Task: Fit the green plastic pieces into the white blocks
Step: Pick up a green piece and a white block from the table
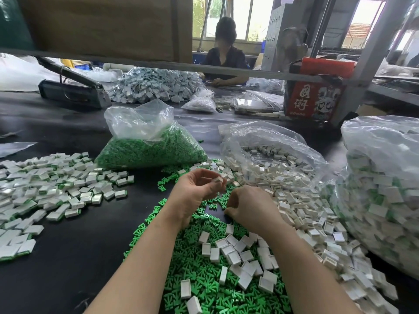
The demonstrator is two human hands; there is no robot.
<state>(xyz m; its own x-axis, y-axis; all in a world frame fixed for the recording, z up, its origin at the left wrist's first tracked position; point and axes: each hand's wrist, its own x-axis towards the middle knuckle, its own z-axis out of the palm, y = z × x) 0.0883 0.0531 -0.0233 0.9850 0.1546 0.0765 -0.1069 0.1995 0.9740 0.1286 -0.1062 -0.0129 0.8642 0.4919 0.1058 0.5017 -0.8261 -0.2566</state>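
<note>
My left hand (196,185) is raised over the black table and pinches a small white block (219,179) between thumb and fingertips. My right hand (248,206) sits lower, to its right, fingers curled down into the loose green plastic pieces (199,264); what it pinches is hidden. Empty white blocks (235,252) lie scattered on the green pile and spread rightward in a heap (301,214).
Fitted white-and-green blocks (45,189) cover the table's left. A bag of green pieces (149,150) stands ahead, an open bag of white blocks (272,152) beside it, a big bag of fitted blocks (381,184) at right. Another person (223,55) works across the table.
</note>
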